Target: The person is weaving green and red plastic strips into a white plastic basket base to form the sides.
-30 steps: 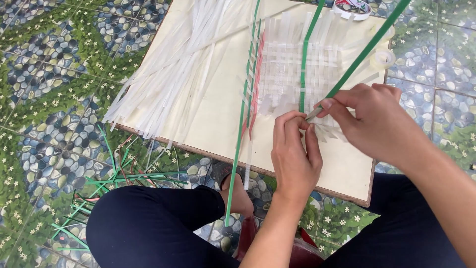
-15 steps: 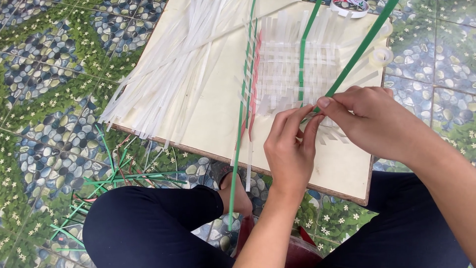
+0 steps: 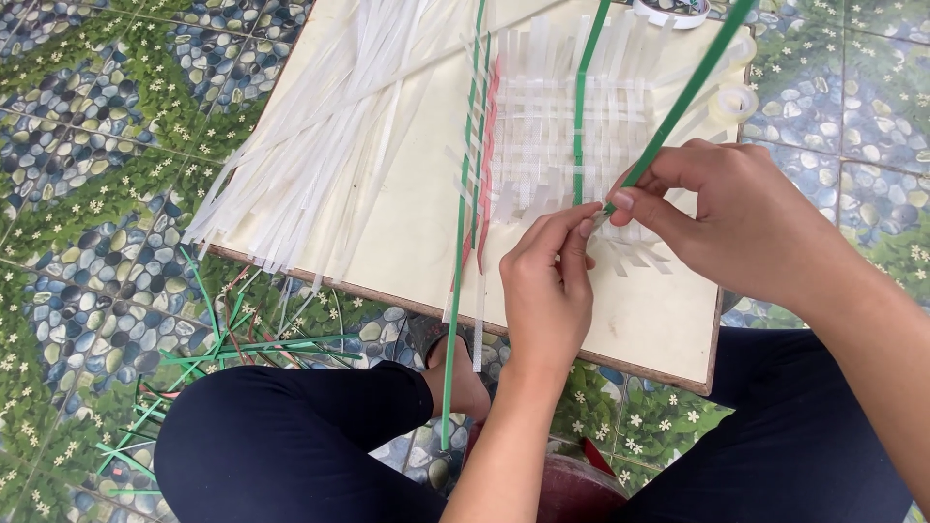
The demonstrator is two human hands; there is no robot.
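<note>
From above, the right hand [image 3: 746,218] pinches a green strip [image 3: 683,102] between thumb and forefinger, the strip running up and away from it. The left hand [image 3: 547,281], fingers curled nearly closed, presses fingertips on the woven white mat [image 3: 542,136] just beside it, on the board [image 3: 417,242].

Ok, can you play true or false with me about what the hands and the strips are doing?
1. The right hand pinches a green strip. True.
2. The woven mat lies on the floor tiles. False: it lies on the pale board.
3. The left hand touches the mat's lower edge. True.
4. The loose white strips are piled right of the mat. False: they fan out to its left.
5. Green scraps lie on the floor. True.
</note>
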